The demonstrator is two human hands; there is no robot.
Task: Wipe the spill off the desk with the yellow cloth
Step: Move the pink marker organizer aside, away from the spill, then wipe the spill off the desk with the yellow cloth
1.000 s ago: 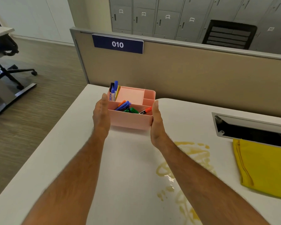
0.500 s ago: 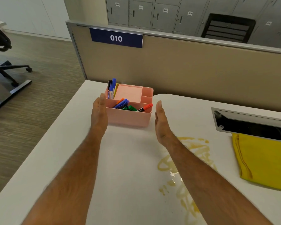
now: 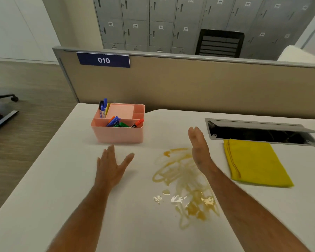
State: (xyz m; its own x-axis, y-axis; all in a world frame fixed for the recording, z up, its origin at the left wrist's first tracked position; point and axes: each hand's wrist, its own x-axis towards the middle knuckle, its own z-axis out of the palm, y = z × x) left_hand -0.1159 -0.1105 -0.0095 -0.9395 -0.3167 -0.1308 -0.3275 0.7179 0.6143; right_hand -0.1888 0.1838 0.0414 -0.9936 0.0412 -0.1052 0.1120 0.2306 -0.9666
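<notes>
We see the worktop (image 3: 65, 179) cut off by the bottom and right edges. Both forearms run out of the bottom edge. The right hand (image 3: 198, 148) covers part of the spill (image 3: 182, 180). The locker (image 3: 160, 19) number tags are too blurred to read surely. The office chair (image 3: 2, 100) at left is mostly out of frame. Inside the cable slot (image 3: 258, 135) all is dark. The pens (image 3: 116, 122) in the pink organizer (image 3: 116, 135) are partly hidden by its walls.

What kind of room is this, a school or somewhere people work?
Most likely an office. The white desk backs onto a tan partition with a blue 010 sign, grey numbered lockers line the far wall, and a pink organizer holds markers.
</notes>
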